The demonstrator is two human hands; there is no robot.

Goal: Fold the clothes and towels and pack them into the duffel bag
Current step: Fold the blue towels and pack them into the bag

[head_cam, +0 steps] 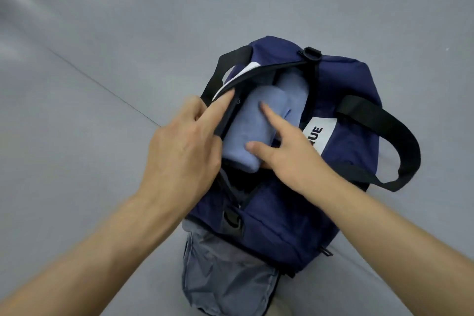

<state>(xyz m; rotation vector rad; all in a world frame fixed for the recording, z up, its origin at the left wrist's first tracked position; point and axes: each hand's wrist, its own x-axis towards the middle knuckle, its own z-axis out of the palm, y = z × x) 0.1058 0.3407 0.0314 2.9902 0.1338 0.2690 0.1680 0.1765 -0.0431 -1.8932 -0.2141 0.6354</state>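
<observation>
The left forearm (pixel 89 251) and right forearm (pixel 397 226) entered from the bottom corners. Between them a crumpled grey-blue denim-like garment (pixel 225 277) lay unfolded on the pale grey surface (pixel 102 33). Its far edge met the near end of the navy-blue fabric duffel bag (pixel 346 100); whether it was tucked under the bag or only touching it could not be told. The bag stood with its top opening unzipped and its black webbing handles (pixel 400 136) dropped to either side, which kept the mouth unobstructed. The left hand (pixel 179 146) held the left zip edge (pixel 228 115), index finger laid straight along it and the other fingers curled. Judging by the gap, this grip served to pull the soft wall outward and hold the opening wide. The right hand (pixel 289 159) had its grip on a light-blue folded cloth bundle (pixel 246 123): index finger and thumb lay on top and the remaining fingers were tucked at its near end. The bundle sat partly inside the mouth, beside a second light-blue folded piece (pixel 292 84) already lying deeper in. The step in hand appeared to be seating the bundle alongside that piece. Packing was judged part done, since the denim-like garment remained outside and unfolded.
</observation>
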